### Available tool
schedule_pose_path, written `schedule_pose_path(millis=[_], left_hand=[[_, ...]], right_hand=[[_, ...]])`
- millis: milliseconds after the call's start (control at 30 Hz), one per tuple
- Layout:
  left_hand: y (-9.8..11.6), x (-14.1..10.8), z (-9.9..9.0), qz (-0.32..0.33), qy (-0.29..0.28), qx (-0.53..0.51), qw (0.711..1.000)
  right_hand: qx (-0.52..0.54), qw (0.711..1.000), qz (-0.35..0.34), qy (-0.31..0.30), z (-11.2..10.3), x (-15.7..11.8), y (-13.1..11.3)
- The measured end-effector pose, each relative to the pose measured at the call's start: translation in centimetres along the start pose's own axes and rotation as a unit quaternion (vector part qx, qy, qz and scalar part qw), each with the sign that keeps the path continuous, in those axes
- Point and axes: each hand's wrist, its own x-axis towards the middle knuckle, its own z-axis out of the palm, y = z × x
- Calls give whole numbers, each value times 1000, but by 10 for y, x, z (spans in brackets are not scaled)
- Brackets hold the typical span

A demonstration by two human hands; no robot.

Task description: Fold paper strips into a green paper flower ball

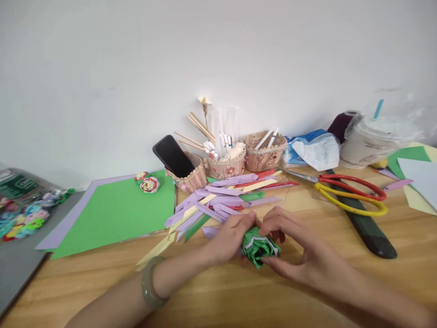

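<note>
A green folded-paper piece with white strips (258,247), shaped like a rosette with a hollow middle, is between my two hands above the wooden table. My left hand (232,237), with a jade-coloured bangle on its wrist, is wrapped round the left side of the piece. On the other side, my right hand (297,243) pinches its right edge between thumb and fingers. Just behind my hands lies a loose heap of folded paper strips (218,200) in purple, cream, green and red.
Behind the strips stand woven-looking baskets (227,167) holding a phone (174,157), sticks and white tubes. Scissors (351,193) lie across a dark flat tool (370,228) at right, near a plastic cup (372,141). Green paper (119,214) lies at left.
</note>
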Motion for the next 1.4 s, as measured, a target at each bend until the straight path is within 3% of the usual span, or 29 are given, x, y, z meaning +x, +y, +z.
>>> schedule_pose_path(millis=[267,400,500,600,667,900,1167,1400], left_hand=[[12,1,0,8,38,-16,999],[13,4,-7,5,23,-67,997],[12,3,-10,86,1,-66,994],[12,-2,-6,140,-50,2,989],[13,-7,0,159,-32,65,985],[10,-11,9,150,11,53,987],[10,-12,8,154,19,59,986],[9,-11,7,149,-2,53,987]], right_hand=[[-72,994,-72,-27,-1,-4,9],[-63,996,-61,22,2,-4,18],[-56,995,-34,81,3,-4,24],[-59,992,0,114,3,-3,27],[-63,992,10,111,4,-2,28],[-55,990,-6,131,8,0,27],[-50,986,-19,158,11,-1,30],[3,988,46,147,18,-1,33]])
